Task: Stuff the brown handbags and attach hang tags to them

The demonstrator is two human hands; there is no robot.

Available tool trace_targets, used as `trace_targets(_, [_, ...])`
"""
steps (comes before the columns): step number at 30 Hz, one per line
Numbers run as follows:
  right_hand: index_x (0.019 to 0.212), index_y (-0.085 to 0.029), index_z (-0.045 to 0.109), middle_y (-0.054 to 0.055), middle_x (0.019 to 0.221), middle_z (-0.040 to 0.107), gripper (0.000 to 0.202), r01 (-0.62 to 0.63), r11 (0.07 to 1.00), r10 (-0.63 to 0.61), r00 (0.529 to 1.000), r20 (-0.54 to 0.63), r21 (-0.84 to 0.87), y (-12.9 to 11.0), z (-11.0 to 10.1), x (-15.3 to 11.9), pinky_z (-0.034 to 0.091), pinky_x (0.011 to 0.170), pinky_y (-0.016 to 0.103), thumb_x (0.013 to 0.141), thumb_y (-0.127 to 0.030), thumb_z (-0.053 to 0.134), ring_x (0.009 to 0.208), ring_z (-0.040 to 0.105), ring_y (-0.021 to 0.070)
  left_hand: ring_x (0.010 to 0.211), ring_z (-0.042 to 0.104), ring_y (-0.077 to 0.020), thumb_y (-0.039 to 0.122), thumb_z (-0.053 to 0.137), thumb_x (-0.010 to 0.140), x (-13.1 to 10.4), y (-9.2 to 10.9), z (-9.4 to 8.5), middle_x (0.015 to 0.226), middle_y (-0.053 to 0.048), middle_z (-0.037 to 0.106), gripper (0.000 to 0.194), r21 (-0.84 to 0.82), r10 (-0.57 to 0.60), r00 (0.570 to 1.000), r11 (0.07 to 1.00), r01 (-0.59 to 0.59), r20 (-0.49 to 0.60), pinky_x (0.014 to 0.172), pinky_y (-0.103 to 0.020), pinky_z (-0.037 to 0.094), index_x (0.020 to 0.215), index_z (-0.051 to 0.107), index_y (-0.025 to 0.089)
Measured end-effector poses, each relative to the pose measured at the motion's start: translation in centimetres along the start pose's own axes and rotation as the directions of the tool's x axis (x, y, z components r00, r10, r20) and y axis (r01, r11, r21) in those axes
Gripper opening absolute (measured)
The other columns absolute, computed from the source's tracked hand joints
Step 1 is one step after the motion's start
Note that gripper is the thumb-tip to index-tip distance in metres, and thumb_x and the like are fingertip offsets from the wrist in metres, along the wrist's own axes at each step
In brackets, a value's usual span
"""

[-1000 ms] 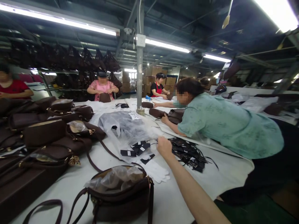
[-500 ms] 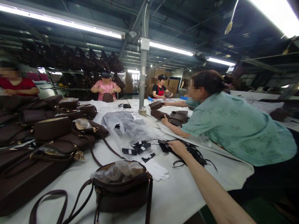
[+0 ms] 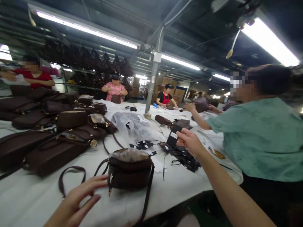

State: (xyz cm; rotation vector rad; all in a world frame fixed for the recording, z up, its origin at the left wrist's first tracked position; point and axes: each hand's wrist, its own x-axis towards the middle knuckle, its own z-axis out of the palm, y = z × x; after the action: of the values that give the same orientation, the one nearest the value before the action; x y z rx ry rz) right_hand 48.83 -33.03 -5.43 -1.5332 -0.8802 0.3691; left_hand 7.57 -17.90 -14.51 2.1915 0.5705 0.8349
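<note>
Right hand [image 3: 190, 143] pinches a black tag [image 3: 173, 136], centre-right. I see left hand [image 3: 75, 200] spread beside a brown bag [image 3: 131, 173], lower left.

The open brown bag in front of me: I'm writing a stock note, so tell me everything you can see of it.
The bag looks like smooth, dark brown leather with gold-coloured metal fittings. It stands upright on the white table, open-topped, crumpled translucent plastic inside. A strap hangs at its right in the picture; a strap loop lies at its left. The left hand is open by its left end; whether it touches cannot be told.
</note>
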Motion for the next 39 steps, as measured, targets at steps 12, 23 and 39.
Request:
trace_targets(12, [0.090, -0.020, 0.064, 0.001, 0.076, 0.072, 0.031, 0.028, 0.995, -0.027, 1.000, -0.010, 0.096, -0.6, 12.7, -13.3, 0.062, 0.063, 0.029, 0.075, -0.045, 0.074, 0.063, 0.068, 0.0166, 0.048, 0.038, -0.0069, 0.040, 0.059, 0.081, -2.6, 4.4, 8.0, 0.054, 0.005, 0.045, 0.027, -0.785, -0.222, 0.907, 0.456, 0.420, 0.357, 0.051, -0.021, 0.032, 0.082, 0.062, 0.013])
trace_targets(23, [0.146, -0.030, 0.036, 0.012, 0.118, 0.064, 0.064, -0.104, 0.994, 0.106, 0.851, 0.515, -0.034, 2.0, 19.6, -21.3, 0.057, 0.076, 0.037, 0.088, -0.049, 0.057, 0.089, 0.066, 0.0226, 0.068, 0.058, -0.0152, 0.019, 0.048, 0.089, -6.1, 3.9, 1.1, 0.073, -0.002, 0.066, 0.017, 0.069, -0.093, 0.948, 0.995, 0.076, 0.303, 0.060, -0.022, 0.038, 0.080, 0.062, 0.019])
trace_targets(39, [0.083, -0.023, 0.070, 0.001, 0.076, 0.068, 0.019, 0.656, 0.641, -0.099, 0.586, 0.804, -0.399, -4.5, 20.2, -11.0, 0.046, 0.063, 0.024, 0.091, -0.032, 0.054, 0.067, 0.060, 0.0137, 0.055, 0.047, -0.0076, 0.024, 0.058, 0.083, 0.1, -0.1, 2.3, 0.059, 0.004, 0.052, 0.014, -0.733, -0.140, 0.977, 0.646, 0.212, 0.159, 0.055, -0.020, 0.037, 0.072, 0.058, 0.014])
